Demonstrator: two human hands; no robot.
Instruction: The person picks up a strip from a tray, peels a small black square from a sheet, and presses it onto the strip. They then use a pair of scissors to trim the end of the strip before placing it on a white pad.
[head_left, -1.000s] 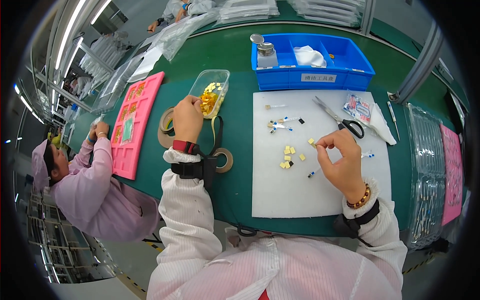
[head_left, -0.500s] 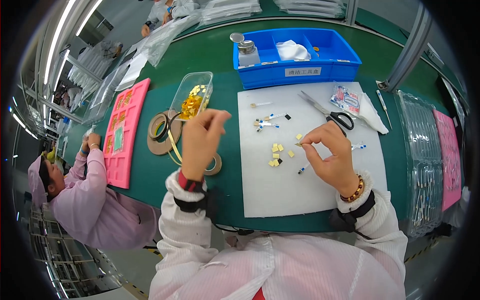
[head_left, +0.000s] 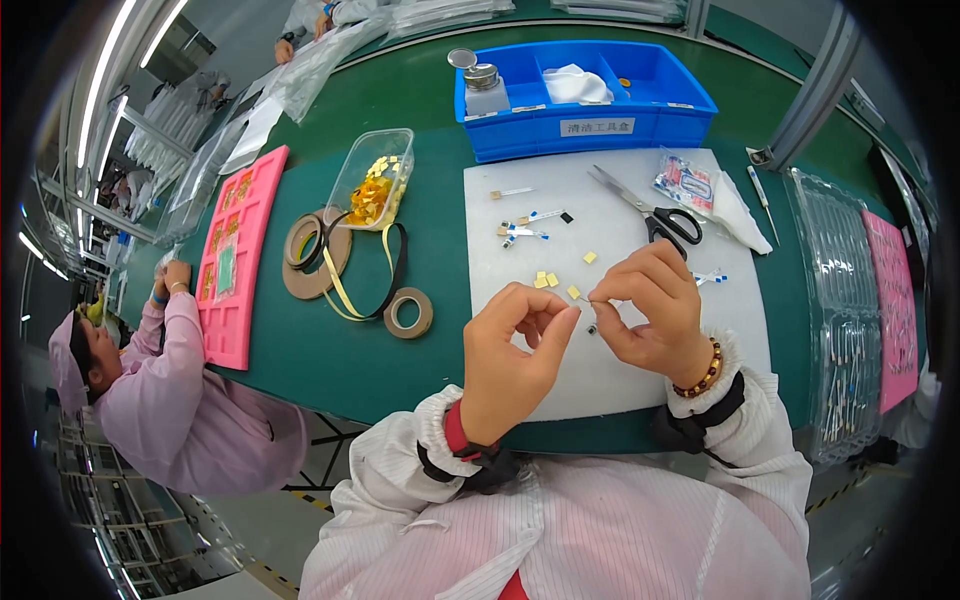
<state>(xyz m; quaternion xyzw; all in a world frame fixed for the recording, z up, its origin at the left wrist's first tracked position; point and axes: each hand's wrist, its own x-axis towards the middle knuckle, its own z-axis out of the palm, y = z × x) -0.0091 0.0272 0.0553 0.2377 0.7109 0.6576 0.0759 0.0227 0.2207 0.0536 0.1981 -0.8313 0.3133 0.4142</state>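
Observation:
Over the white foam sheet [head_left: 640, 390], my left hand [head_left: 515, 350] and my right hand [head_left: 655, 310] are raised with fingertips nearly meeting. My right thumb and forefinger pinch a small thin piece, too small to name. My left thumb and forefinger are also pressed together; what they hold, if anything, is hidden. Just beyond the fingertips lie several small yellow squares [head_left: 590, 258]. Farther off are several short ribbon cables [head_left: 525, 233] with blue-and-white ends and a small black square [head_left: 567, 217]. More ribbon cables [head_left: 710, 277] lie right of my right hand.
Scissors [head_left: 672, 228], a plastic packet [head_left: 685, 180] and a white cloth [head_left: 738, 222] lie at the right. Behind stands a blue divided box [head_left: 590, 140]. Leftward are tape rolls [head_left: 408, 313], a clear tub [head_left: 398, 143] and a pink tray [head_left: 245, 265], where a co-worker sits.
My left hand has come down and right, from beside the tub and tapes to my right fingertips. The right hand still pinches near the yellow squares. The view has shifted slightly.

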